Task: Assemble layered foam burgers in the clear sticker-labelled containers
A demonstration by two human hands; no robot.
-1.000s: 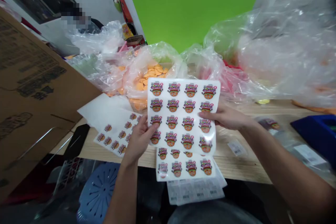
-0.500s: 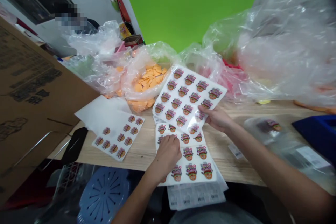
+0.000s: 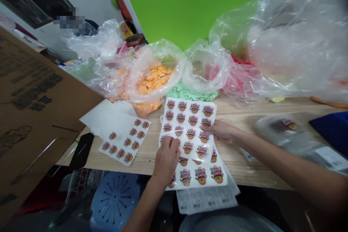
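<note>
By the right hand [image 3: 222, 131], a sticker sheet [image 3: 186, 127] is grasped at its right edge; the left hand [image 3: 166, 156] is curled at its lower-left corner, grip indiscernible. Beneath, lower sheets [image 3: 206, 185] are laid across the front edge of the desk [image 3: 149, 145].

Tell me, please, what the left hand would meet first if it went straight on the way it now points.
Most likely the upper sticker sheet, directly ahead of the left hand; beyond its far edge lie the green pieces. Depth is unclear; the hand might pass above.
</note>
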